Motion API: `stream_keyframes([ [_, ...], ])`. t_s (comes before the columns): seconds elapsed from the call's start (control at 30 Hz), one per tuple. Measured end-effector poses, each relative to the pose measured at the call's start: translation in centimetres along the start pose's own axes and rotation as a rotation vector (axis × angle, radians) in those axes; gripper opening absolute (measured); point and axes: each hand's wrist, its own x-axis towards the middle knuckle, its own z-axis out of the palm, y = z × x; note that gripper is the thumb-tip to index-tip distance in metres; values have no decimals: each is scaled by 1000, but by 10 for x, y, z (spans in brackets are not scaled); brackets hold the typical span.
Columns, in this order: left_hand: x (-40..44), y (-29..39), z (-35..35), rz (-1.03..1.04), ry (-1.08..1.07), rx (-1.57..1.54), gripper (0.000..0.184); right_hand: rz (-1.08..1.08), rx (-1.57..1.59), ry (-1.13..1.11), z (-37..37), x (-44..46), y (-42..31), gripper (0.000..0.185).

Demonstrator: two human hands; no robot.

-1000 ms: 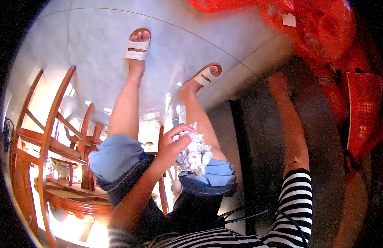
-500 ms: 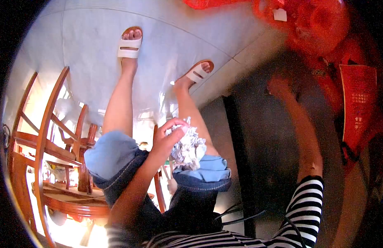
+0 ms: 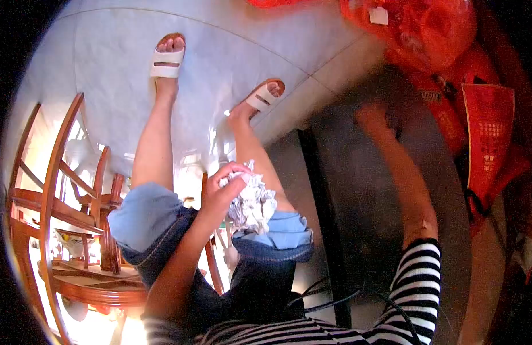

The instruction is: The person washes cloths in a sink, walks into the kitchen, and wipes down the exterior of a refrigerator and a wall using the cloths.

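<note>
In the head view, the left hand [image 3: 220, 195] pinches crumpled paper [image 3: 253, 202] between thumb and fingers, lower left of the red plastic bag [image 3: 430, 34]. Below that bag, the right hand [image 3: 372, 118] is blurred, fingers unclear; red packaging [image 3: 489, 135] bears illegible print.

The crumpled white paper wad [image 3: 253, 204] is in the left hand [image 3: 220, 190]. Left of it stands a brown slatted wooden chair [image 3: 52, 184]; left and nearer the body is a curved brown wooden furniture rim [image 3: 102, 296]. Ahead, white-strapped open-toed sandals [image 3: 166, 64] rest on the smooth grey tiled floor [image 3: 231, 57]. Ahead and right lies translucent red plastic sheeting [image 3: 432, 40].
</note>
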Motion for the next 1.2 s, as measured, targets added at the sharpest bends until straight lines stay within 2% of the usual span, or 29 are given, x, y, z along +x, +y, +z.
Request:
stream_keyframes([
  [0.03, 1, -1, -1, 28, 3, 18, 12, 4, 23, 45, 4, 4, 1, 23],
  [0.13, -1, -3, 0, 56, -3, 38, 13, 36, -24, -189, -18, 5, 2, 23],
  [0.2, -1, -5, 0, 62, -1, 32, 13, 168, 172, -147, 63, 24, 15, 24],
  [0.27, 3, -5, -2, 70, -5, 47, 13, 180, 170, -72, 62, 35, 13, 25],
  [0.33, 4, -4, -2, 40, -31, 19, 14, 60, -40, -23, -3, 9, 2, 27],
  [0.37, 0, -5, -4, 12, -46, -14, 14, 35, -40, -38, -13, 5, 1, 27],
  [0.43, -6, -3, -9, 21, -31, 24, 14, -8, -45, -44, -25, 11, 2, 26],
  [0.57, 1, -3, 0, 61, -34, 25, 13, -26, 53, -123, 0, 8, 13, 28],
  [0.63, -2, 5, 1, 49, -55, 36, 13, -62, 48, -200, -29, 6, 15, 30],
  [0.83, -1, 1, 0, 46, -33, -15, 13, -93, -113, 121, 56, 18, 13, 30],
  [0.97, -2, -2, -2, 32, -61, 50, 14, 42, 78, -147, 15, 5, 7, 28],
  [1.03, -1, -3, -1, 4, -60, -3, 14, 21, 1, -180, -31, 6, 0, 27],
  [1.1, -1, -5, -2, -30, -48, -46, 14, 2, -61, -36, -24, 7, 1, 25],
  [1.2, 1, -6, -3, 69, -45, 71, 13, -14, -140, 194, -4, 5, -10, 24],
])
